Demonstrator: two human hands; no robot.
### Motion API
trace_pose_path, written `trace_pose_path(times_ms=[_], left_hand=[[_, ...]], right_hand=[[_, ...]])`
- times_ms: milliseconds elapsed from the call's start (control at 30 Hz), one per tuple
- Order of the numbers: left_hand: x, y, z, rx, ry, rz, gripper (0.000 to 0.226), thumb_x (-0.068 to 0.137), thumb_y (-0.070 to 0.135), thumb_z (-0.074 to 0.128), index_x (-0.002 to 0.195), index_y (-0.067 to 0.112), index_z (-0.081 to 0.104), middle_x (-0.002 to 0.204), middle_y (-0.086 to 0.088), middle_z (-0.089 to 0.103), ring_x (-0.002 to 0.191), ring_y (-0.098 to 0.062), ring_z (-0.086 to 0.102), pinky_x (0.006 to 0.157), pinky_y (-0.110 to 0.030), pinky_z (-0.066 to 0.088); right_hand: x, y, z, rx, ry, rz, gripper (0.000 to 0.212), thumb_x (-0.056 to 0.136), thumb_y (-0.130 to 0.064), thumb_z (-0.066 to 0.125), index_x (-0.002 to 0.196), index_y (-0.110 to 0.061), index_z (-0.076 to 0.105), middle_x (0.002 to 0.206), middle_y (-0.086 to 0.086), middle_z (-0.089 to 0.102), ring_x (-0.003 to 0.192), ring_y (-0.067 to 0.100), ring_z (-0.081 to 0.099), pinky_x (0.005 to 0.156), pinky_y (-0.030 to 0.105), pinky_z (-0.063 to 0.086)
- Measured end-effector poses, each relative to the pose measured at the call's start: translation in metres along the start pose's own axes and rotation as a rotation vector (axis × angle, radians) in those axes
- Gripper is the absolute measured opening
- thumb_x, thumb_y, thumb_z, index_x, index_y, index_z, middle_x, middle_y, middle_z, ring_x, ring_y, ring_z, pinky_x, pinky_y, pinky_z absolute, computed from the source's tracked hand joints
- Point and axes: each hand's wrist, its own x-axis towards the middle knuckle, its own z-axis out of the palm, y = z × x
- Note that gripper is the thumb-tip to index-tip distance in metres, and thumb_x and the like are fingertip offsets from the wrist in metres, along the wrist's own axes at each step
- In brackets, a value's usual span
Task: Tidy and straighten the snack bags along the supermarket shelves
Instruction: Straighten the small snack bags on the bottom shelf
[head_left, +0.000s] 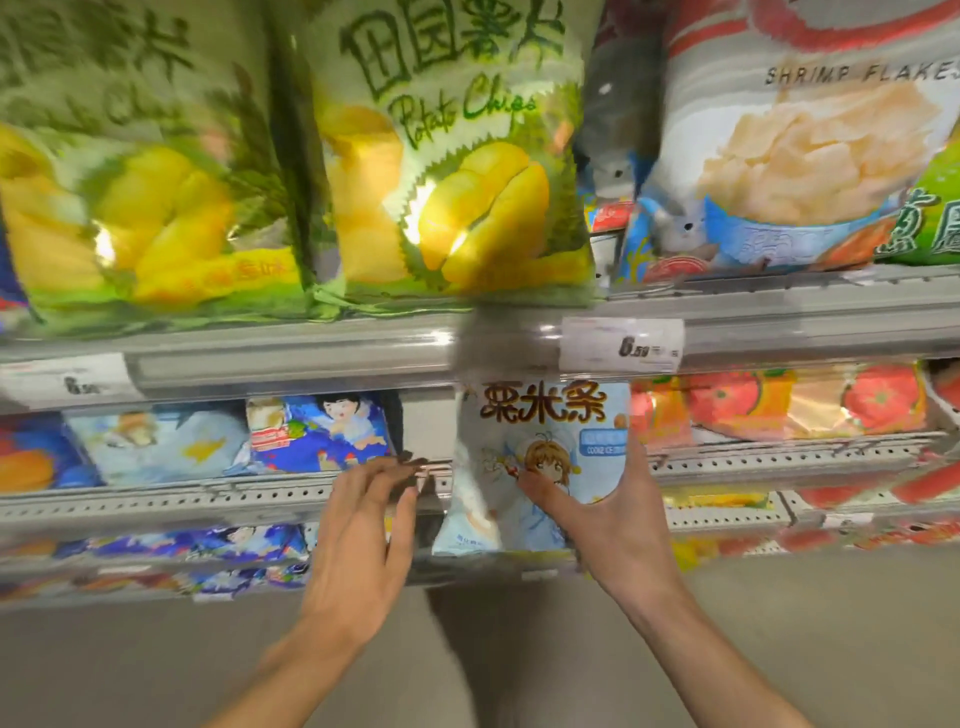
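A light blue snack bag (524, 441) with a cartoon girl and brown lettering hangs upright in front of the middle shelf. My right hand (618, 514) grips its lower right side, thumb across the front. My left hand (363, 525) is beside the bag's left edge, fingers straight, fingertips touching the rail of the middle shelf (208, 499). It holds nothing. Blue cartoon bags (317, 431) lie on that shelf to the left.
Two green durian potato chip bags (452, 156) and a shrimp flakes bag (810, 130) stand on the upper shelf. Orange tomato bags (779, 405) fill the middle shelf at right. Price tags (623, 345) sit on the rail. More bags line the lower shelves above the floor.
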Motion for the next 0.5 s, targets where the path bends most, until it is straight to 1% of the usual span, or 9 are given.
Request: trace_pose_path(times_ms=[67, 100, 133, 200, 267, 300, 367, 433, 500], left_hand=[[-0.004, -0.028, -0.019, 0.14, -0.038, 0.015, 0.045, 0.096, 0.037, 0.043, 0.128, 0.01, 0.061, 0.129, -0.006, 0.054, 0.123, -0.026, 0.049, 0.108, -0.042, 0.04], [-0.005, -0.04, -0.028, 0.204, -0.067, 0.017, 0.046, 0.095, 0.036, 0.049, 0.131, 0.008, 0.059, 0.131, -0.01, 0.053, 0.123, -0.03, 0.049, 0.107, -0.045, 0.041], [-0.005, -0.051, -0.035, 0.267, -0.101, 0.019, 0.05, 0.093, 0.032, 0.058, 0.135, 0.006, 0.055, 0.133, -0.012, 0.051, 0.124, -0.033, 0.048, 0.106, -0.048, 0.041], [-0.006, -0.066, -0.044, 0.377, -0.177, 0.043, 0.066, 0.082, 0.026, 0.073, 0.14, 0.004, 0.05, 0.135, -0.015, 0.05, 0.123, -0.035, 0.048, 0.106, -0.051, 0.042], [-0.006, -0.073, -0.047, 0.444, -0.23, 0.077, 0.082, 0.071, 0.023, 0.081, 0.143, 0.002, 0.047, 0.135, -0.017, 0.051, 0.124, -0.037, 0.049, 0.106, -0.053, 0.043], [-0.007, -0.075, -0.047, 0.454, -0.248, 0.082, 0.086, 0.07, 0.024, 0.082, 0.144, 0.001, 0.045, 0.137, -0.017, 0.05, 0.127, -0.038, 0.048, 0.108, -0.053, 0.041], [-0.006, -0.074, -0.048, 0.456, -0.273, 0.075, 0.087, 0.077, 0.031, 0.075, 0.149, 0.003, 0.036, 0.146, -0.016, 0.041, 0.137, -0.036, 0.037, 0.115, -0.05, 0.033], [-0.006, -0.072, -0.046, 0.476, -0.311, 0.06, 0.083, 0.087, 0.04, 0.061, 0.153, 0.007, 0.025, 0.153, -0.013, 0.027, 0.145, -0.033, 0.023, 0.121, -0.046, 0.022], [-0.006, -0.072, -0.047, 0.457, -0.321, 0.055, 0.084, 0.088, 0.041, 0.057, 0.155, 0.009, 0.017, 0.153, -0.012, 0.024, 0.145, -0.031, 0.021, 0.121, -0.044, 0.022]], right_hand=[[0.002, -0.006, 0.026, -0.032, 0.013, -0.019, 0.066, 0.066, -0.033, 0.095, 0.119, -0.034, 0.056, 0.103, -0.015, 0.075, 0.089, -0.003, 0.071, 0.077, 0.016, 0.057], [0.004, -0.009, 0.037, -0.035, 0.031, -0.027, 0.065, 0.067, -0.033, 0.094, 0.119, -0.033, 0.055, 0.105, -0.014, 0.074, 0.09, -0.003, 0.07, 0.079, 0.015, 0.057], [0.005, -0.013, 0.047, -0.028, 0.055, -0.029, 0.064, 0.068, -0.032, 0.094, 0.119, -0.031, 0.056, 0.106, -0.012, 0.074, 0.092, 0.0, 0.071, 0.083, 0.019, 0.058], [0.009, -0.02, 0.061, -0.022, 0.111, -0.038, 0.063, 0.069, -0.032, 0.094, 0.119, -0.026, 0.056, 0.107, -0.008, 0.074, 0.097, 0.007, 0.071, 0.092, 0.035, 0.058], [0.015, -0.028, 0.07, -0.019, 0.143, -0.064, 0.067, 0.069, -0.033, 0.094, 0.123, -0.026, 0.055, 0.111, -0.008, 0.073, 0.102, 0.006, 0.07, 0.096, 0.039, 0.057], [0.018, -0.032, 0.073, -0.013, 0.144, -0.073, 0.07, 0.069, -0.034, 0.094, 0.127, -0.026, 0.055, 0.116, -0.008, 0.072, 0.106, 0.006, 0.07, 0.099, 0.038, 0.056], [0.028, -0.038, 0.078, -0.03, 0.151, -0.074, 0.069, 0.072, -0.032, 0.094, 0.129, -0.02, 0.057, 0.118, -0.003, 0.073, 0.11, 0.013, 0.07, 0.1, 0.041, 0.055], [0.039, -0.041, 0.082, -0.122, 0.14, -0.043, 0.058, 0.072, -0.033, 0.093, 0.118, -0.01, 0.066, 0.108, 0.004, 0.076, 0.102, 0.02, 0.073, 0.092, 0.044, 0.058], [0.047, -0.039, 0.086, -0.176, 0.121, 0.007, 0.057, 0.071, -0.036, 0.092, 0.11, -0.003, 0.067, 0.105, 0.013, 0.075, 0.101, 0.03, 0.072, 0.088, 0.047, 0.059]])
